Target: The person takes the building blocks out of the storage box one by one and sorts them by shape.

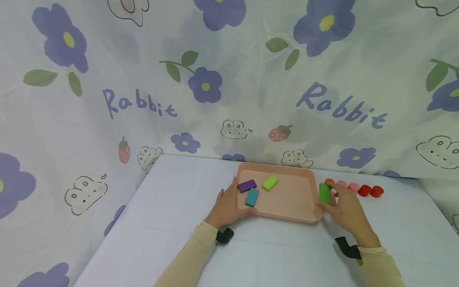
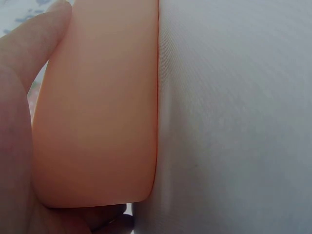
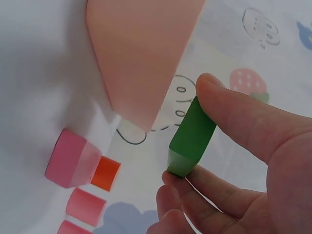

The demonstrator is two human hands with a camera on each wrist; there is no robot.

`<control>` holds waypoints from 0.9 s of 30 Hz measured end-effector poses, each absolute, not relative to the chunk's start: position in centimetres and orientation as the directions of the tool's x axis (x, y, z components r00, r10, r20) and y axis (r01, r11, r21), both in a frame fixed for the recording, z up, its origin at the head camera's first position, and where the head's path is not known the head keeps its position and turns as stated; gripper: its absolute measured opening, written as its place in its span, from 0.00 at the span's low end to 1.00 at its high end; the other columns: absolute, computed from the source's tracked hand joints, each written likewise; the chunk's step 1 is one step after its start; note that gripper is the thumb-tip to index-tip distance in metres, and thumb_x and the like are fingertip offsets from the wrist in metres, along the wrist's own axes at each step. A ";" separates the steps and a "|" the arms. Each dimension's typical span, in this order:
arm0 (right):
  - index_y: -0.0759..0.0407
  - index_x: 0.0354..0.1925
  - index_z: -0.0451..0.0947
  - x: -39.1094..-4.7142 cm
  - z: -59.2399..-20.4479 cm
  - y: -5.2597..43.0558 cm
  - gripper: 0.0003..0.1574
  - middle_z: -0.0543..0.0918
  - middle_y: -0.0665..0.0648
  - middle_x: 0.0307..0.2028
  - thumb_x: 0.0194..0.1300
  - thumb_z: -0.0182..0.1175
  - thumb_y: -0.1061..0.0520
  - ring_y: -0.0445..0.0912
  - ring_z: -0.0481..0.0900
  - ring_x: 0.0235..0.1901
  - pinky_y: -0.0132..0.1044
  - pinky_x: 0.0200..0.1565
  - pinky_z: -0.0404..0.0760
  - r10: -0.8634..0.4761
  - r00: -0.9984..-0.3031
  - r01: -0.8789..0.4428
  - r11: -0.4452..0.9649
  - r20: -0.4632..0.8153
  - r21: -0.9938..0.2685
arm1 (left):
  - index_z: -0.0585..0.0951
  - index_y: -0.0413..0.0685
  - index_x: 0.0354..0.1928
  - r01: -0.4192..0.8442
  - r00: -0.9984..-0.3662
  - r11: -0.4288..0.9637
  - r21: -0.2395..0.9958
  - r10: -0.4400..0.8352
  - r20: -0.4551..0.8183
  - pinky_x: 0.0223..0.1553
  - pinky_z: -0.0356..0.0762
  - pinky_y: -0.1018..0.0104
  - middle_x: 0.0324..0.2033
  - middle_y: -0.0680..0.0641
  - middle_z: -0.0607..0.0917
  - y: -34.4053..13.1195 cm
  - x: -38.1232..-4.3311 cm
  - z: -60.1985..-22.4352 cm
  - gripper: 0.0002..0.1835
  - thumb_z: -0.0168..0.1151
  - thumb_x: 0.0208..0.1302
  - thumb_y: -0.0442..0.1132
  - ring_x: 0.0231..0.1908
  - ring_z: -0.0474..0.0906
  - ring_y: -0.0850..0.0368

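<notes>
A shallow pink tray (image 1: 287, 207) lies on the table. Inside, toward its left end, are a purple block (image 1: 247, 186), a blue block (image 1: 252, 197) and a lime-green block (image 1: 270, 183). My left hand (image 1: 226, 207) rests against the tray's near left corner, fingers spread along the left side and thumb along the front rim. Just past the tray's right end, my right hand (image 1: 346, 209) pinches a green block (image 3: 192, 136) between thumb and fingertips. A pink block (image 3: 70, 158) stands on the table close by, partly hidden behind that hand in the head view.
Beyond the right hand runs a row of small pieces: an orange one (image 1: 329, 181), pink ones (image 1: 353, 187) and red ones (image 1: 376, 191). A printed cloth (image 1: 233, 99) hangs behind the white table (image 1: 279, 255). Each wrist carries a black mount.
</notes>
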State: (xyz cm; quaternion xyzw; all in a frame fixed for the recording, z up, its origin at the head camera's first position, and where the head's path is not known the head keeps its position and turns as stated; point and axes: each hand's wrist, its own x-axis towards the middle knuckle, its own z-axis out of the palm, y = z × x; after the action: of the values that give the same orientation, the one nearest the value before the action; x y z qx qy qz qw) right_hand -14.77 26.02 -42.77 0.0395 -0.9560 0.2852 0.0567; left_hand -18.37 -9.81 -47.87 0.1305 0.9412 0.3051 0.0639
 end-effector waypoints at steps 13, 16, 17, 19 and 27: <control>0.77 0.64 0.65 -14.9 -42.8 27.3 0.46 0.75 0.74 0.50 0.57 0.74 0.54 0.68 0.72 0.49 0.59 0.43 0.82 0.005 -0.995 -0.050 0.836 0.099 -0.547 | 0.39 0.43 0.80 0.208 -0.957 0.779 0.592 0.288 -0.043 0.74 0.38 0.39 0.78 0.41 0.54 -9.8 -18.3 -47.8 0.70 0.65 0.50 0.75 0.76 0.53 0.47; 0.78 0.66 0.63 -14.9 -42.8 27.5 0.49 0.73 0.75 0.51 0.57 0.74 0.53 0.69 0.71 0.50 0.60 0.44 0.82 0.016 -0.998 -0.023 0.840 0.067 -0.542 | 0.39 0.43 0.80 0.205 -0.956 0.776 0.596 0.289 -0.048 0.74 0.37 0.39 0.78 0.40 0.54 -9.8 -18.3 -47.7 0.71 0.66 0.50 0.75 0.76 0.52 0.47; 0.78 0.66 0.63 -15.0 -42.8 27.7 0.50 0.73 0.76 0.52 0.57 0.74 0.53 0.69 0.71 0.50 0.60 0.44 0.82 0.019 -0.998 -0.018 0.842 0.062 -0.539 | 0.39 0.43 0.80 0.204 -0.956 0.777 0.595 0.289 -0.050 0.74 0.37 0.40 0.78 0.40 0.54 -9.8 -18.3 -47.7 0.71 0.66 0.50 0.75 0.76 0.52 0.47; 0.78 0.67 0.62 -15.1 -42.8 27.9 0.50 0.73 0.76 0.52 0.57 0.74 0.53 0.70 0.71 0.50 0.61 0.43 0.82 0.022 -0.998 -0.011 0.848 0.055 -0.530 | 0.39 0.43 0.80 0.202 -0.956 0.776 0.597 0.290 -0.053 0.74 0.36 0.40 0.78 0.41 0.53 -9.8 -18.3 -47.6 0.71 0.66 0.50 0.75 0.76 0.52 0.47; 0.74 0.68 0.64 -15.1 -43.2 28.5 0.48 0.72 0.77 0.54 0.58 0.73 0.56 0.70 0.71 0.50 0.61 0.44 0.82 0.022 -0.999 -0.006 0.859 0.049 -0.511 | 0.39 0.42 0.80 0.204 -0.955 0.775 0.598 0.292 -0.054 0.74 0.36 0.40 0.78 0.41 0.53 -9.8 -18.3 -47.4 0.70 0.66 0.50 0.75 0.76 0.52 0.48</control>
State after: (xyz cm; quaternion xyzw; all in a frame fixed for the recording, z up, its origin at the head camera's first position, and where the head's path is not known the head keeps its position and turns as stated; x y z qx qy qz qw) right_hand -15.13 28.53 -43.21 -0.0041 -0.9638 0.2651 0.0265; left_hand -18.29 -9.81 -47.44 0.1320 0.9393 0.3085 0.0719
